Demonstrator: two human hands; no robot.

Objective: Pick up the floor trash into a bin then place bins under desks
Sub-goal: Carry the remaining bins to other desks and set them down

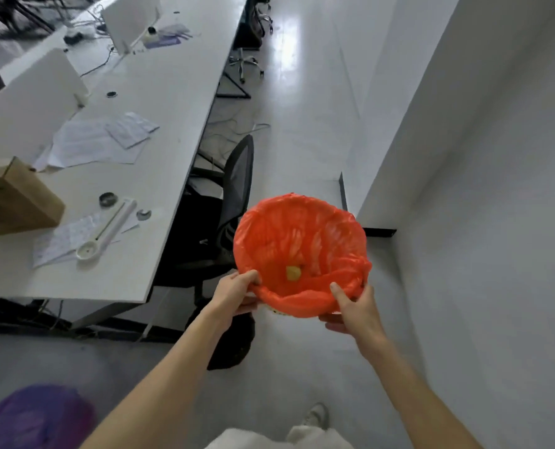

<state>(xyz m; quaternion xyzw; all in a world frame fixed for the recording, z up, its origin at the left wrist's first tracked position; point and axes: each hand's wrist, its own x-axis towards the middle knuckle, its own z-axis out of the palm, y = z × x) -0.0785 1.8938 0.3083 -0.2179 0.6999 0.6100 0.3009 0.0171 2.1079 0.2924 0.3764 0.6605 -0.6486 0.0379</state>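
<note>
A bin lined with an orange bag (302, 241) hangs in the air in front of me, its mouth tipped toward the camera. A small yellow piece of trash (293, 273) lies at its bottom. My left hand (235, 294) grips the near left rim, fingers curled over the bag's edge. My right hand (355, 307) grips the near right rim, thumb inside and fingers underneath. A second bin with a purple bag (33, 416) stands on the floor at the lower left.
A long white desk (140, 176) runs along the left, carrying papers, a cardboard box (13, 196) and small parts. A black mesh chair (234, 196) is tucked at its edge. A white wall (480, 189) bounds the aisle on the right. My shoe (316, 416) shows below.
</note>
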